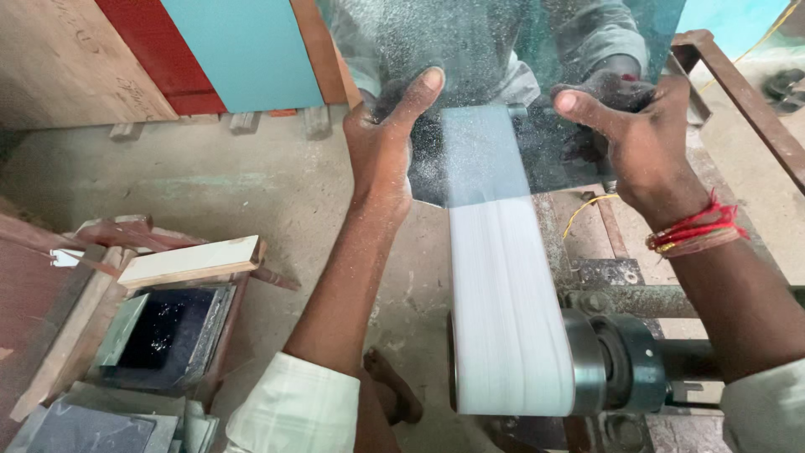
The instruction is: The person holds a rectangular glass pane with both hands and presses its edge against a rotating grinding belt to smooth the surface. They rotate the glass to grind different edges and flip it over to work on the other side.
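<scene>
Head view looks down on two bare hands holding a dusty, mirror-like sheet of glass point(495, 75) over a white sanding belt point(503, 294). The left hand point(386, 143) clasps the sheet's left edge, its thumb laid up the near face and its fingers hidden behind, so the grip is pinching the glass. The right hand point(637, 134) takes the right edge the same way, thumb pointing inward across the front, fingers out of sight behind, likewise clamped on the sheet. A bundle of red and yellow thread bracelets point(696, 231) circles the right wrist. Both arms wear pale cream sleeves point(293, 411).

The glass stands nearly upright, its lower edge meeting the belt about halfway up the picture; whether it truly touches cannot be told. The belt runs toward the viewer and wraps around a grey metal drum roller point(604, 361) on a shaft at the lower right. A rusty steel frame point(738, 92) rises at the right behind the sheet. The glass surface reflects a person's light shirt and arms.

On the dusty concrete floor point(218, 184) to the left sits a rough wooden box point(168, 327) with dark glass pieces inside it and a pale wooden plank point(193, 262) resting across its top. Red and teal boards point(226, 50) lean at the upper left.
</scene>
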